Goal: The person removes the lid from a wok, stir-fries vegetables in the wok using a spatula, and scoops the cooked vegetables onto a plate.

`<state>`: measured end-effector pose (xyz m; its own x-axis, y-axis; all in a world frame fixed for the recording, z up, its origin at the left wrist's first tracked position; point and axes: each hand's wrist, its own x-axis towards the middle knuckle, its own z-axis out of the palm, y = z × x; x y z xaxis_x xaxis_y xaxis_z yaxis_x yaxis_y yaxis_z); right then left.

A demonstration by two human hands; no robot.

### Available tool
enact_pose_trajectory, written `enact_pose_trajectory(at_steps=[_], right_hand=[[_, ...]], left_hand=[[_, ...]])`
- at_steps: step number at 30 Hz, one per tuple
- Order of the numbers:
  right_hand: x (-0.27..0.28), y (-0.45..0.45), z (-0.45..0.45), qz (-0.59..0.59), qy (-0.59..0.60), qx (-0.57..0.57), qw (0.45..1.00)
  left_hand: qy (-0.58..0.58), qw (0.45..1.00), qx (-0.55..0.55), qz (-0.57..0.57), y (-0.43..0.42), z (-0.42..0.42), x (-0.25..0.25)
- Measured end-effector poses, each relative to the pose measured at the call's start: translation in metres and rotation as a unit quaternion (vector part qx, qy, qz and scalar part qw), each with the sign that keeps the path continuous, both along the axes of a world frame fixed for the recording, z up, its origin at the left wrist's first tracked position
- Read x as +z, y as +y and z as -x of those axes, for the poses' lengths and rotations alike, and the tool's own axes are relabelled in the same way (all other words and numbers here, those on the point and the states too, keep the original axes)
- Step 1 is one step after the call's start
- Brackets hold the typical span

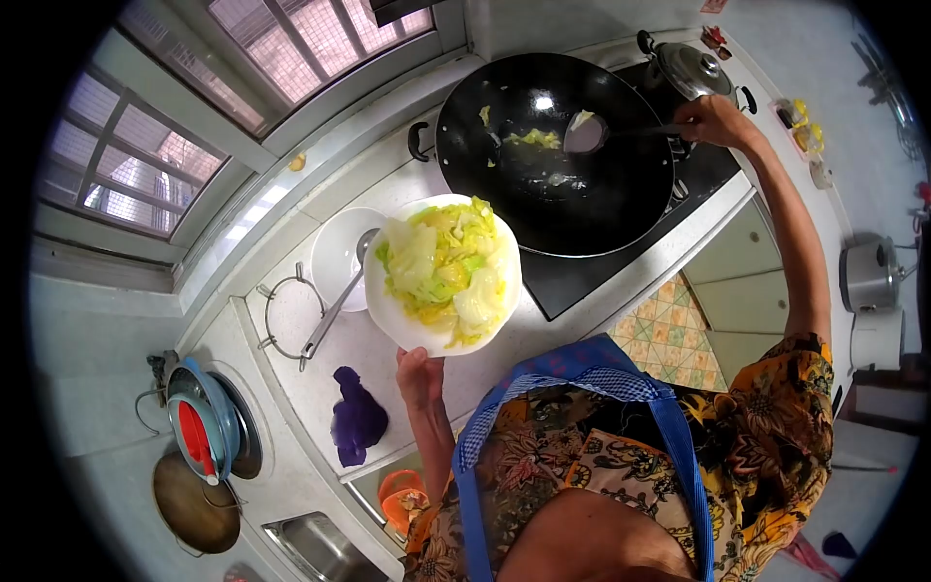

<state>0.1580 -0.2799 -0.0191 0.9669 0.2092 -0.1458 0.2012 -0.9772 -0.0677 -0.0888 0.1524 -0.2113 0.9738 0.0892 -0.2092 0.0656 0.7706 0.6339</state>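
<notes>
My left hand grips the near rim of a white plate, holding it up beside the wok. Cooked leafy greens, pale green and yellow, are heaped on the plate. My right hand is closed around the handle of a spatula, whose blade is inside the large black wok. A small clump of leaves lies in the wok to the left of the blade, and a few scraps cling to the wok's wall.
A white bowl and a metal ladle are left of the plate. Nearby are a wire ring stand and a purple cloth. A lidded pot stands behind the wok. Basins and a sink lie lower left.
</notes>
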Motion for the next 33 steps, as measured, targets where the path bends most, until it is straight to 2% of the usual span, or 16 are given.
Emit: enact_pose_trajectory(at_steps=[5, 11, 16, 20, 22, 25, 33], right_hand=[[-0.003, 0.007, -0.001, -0.023, 0.009, 0.018, 1.000], [-0.001, 0.011, -0.020, 0.061, 0.005, 0.031, 0.998], [-0.002, 0.021, -0.019, -0.024, 0.074, -0.023, 0.997], [-0.008, 0.033, -0.019, -0.077, 0.120, -0.010, 0.990], [-0.018, 0.035, -0.022, -0.163, 0.165, -0.026, 0.972], [-0.020, 0.043, -0.026, -0.189, 0.192, -0.029, 0.962], [-0.015, 0.062, -0.041, -0.193, 0.166, -0.029, 0.967]], left_hand=[[0.002, 1.000, -0.005, 0.004, 0.001, -0.001, -0.001], [-0.004, 1.000, 0.014, 0.025, -0.001, 0.005, 0.002], [-0.011, 0.998, 0.037, 0.044, -0.001, 0.012, -0.001], [-0.002, 0.997, 0.052, 0.049, 0.000, 0.016, -0.001], [0.004, 0.997, 0.056, 0.051, 0.001, 0.018, -0.003], [0.006, 0.996, 0.060, 0.058, 0.002, 0.020, -0.003], [0.013, 0.995, 0.077, 0.055, 0.004, 0.024, -0.002]])
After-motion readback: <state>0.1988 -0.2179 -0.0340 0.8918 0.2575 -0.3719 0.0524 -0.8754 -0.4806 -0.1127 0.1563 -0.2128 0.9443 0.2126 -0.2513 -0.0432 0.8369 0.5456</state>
